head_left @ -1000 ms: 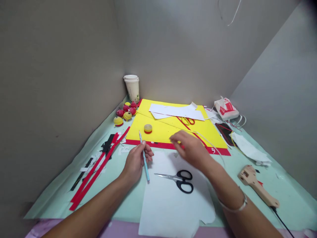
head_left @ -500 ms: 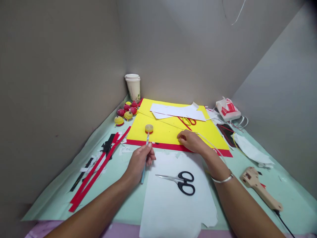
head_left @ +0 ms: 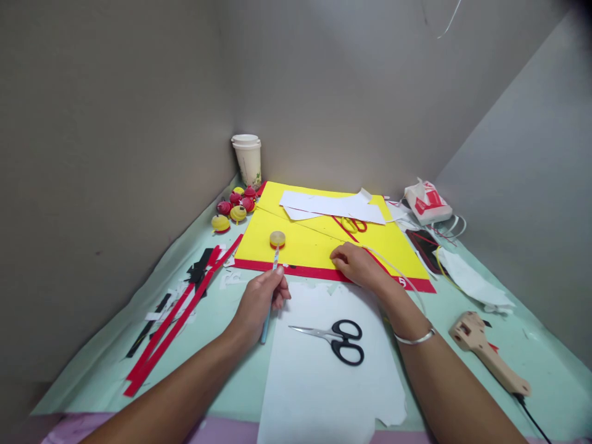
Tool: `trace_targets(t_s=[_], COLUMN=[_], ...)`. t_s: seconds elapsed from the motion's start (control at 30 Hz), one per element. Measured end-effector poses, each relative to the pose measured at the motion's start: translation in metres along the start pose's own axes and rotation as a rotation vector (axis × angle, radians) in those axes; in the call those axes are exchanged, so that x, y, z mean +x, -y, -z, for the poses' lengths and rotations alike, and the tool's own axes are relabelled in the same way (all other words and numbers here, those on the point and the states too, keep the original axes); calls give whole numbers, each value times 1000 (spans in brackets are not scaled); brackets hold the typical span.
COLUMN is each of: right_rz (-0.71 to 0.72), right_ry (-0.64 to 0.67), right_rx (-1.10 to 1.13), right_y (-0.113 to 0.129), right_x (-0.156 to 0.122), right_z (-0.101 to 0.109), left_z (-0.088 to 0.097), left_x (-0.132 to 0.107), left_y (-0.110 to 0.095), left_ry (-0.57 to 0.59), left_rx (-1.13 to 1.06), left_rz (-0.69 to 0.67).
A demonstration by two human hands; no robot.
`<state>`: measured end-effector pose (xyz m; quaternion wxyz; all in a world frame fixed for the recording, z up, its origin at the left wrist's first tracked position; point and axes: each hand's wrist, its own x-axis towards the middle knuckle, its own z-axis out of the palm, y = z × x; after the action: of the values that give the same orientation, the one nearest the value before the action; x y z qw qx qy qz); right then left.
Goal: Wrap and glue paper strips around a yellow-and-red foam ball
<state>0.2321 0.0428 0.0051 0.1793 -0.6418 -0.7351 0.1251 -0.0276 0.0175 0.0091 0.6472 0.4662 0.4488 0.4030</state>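
Observation:
My left hand (head_left: 261,299) is closed around a slim, pencil-like stick (head_left: 265,330), patterned at its far end and blue at its near end. Its far end meets, or overlaps in view, a small tape roll (head_left: 277,238) at the yellow sheet (head_left: 305,243). Whether they touch I cannot tell. Over the sheet's red front border rests my right hand (head_left: 354,262), fingers curled together; what they hold, if anything, is hidden. A thin red strip (head_left: 375,259) and a pale cord (head_left: 393,269) run beside that wrist. Black-handled scissors (head_left: 340,339) lie on white paper (head_left: 319,388) between my forearms.
Red strips (head_left: 171,333) and black scraps (head_left: 198,271) lie left. Red and yellow balls (head_left: 238,213) sit before a lidded cup (head_left: 248,160). White paper pieces (head_left: 328,205) partly cover another scissors (head_left: 354,225). Right are a glue gun (head_left: 490,354), phone (head_left: 422,250) and tissue pack (head_left: 428,202).
Both hands keep nearly the same pose, the left still on the stick. A red strip beside my right wrist shows more plainly. The whole view has shifted slightly.

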Motion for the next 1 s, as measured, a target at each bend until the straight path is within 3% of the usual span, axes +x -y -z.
trace_targets(t_s=[0.33, 0.67, 1.0], right_rz=[-27, -93, -15], right_ry=[-37, -70, -53], right_rx=[45, 197, 44], right_y=[2, -15, 5], right_x=[0, 2, -1], right_z=[-7, -10, -5], left_z=[0, 1, 1], left_x=[0, 1, 1], left_y=[0, 2, 2], left_ry=[22, 23, 33], left_rx=[26, 30, 34], left_rz=[-12, -13, -11])
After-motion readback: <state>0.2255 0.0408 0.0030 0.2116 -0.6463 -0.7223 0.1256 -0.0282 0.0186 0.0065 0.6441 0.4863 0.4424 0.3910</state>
